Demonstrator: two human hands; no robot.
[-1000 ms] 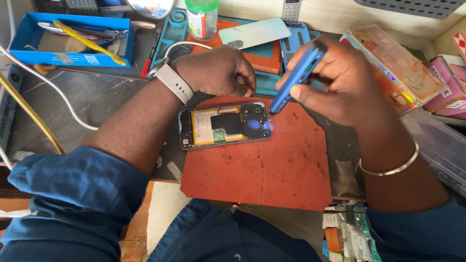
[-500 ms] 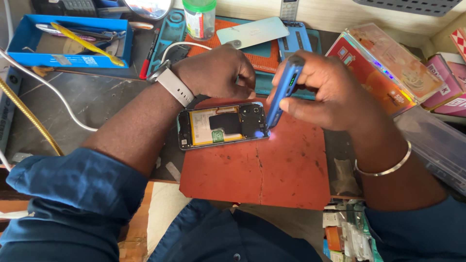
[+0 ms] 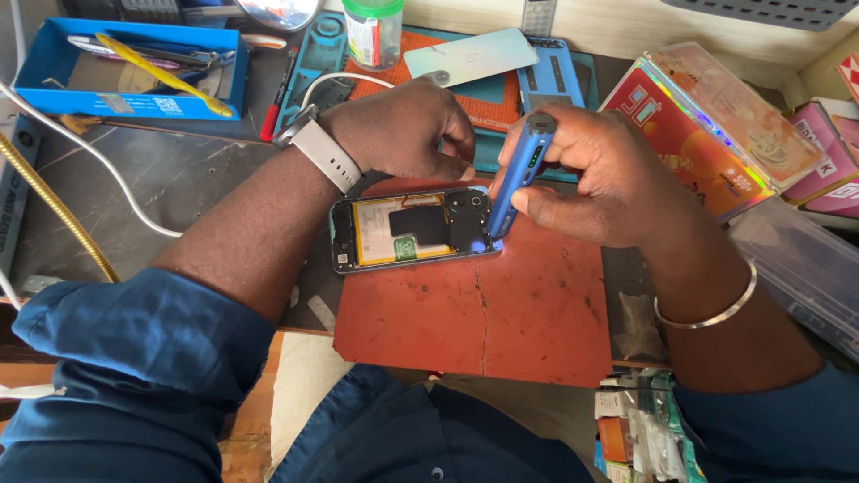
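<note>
From the head camera, your right hand (image 3: 608,183) has its fingers wrapped tight around a slim blue electric screwdriver (image 3: 519,174), tip touching the opened, backless phone (image 3: 412,231) on the worn red rubber mat (image 3: 501,313). Your left hand (image 3: 407,125), fingers curled, rests against the phone's top edge.

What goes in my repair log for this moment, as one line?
left hand steadies opened phone | right hand holds blue screwdriver, tip on phone corner | red mat
</note>
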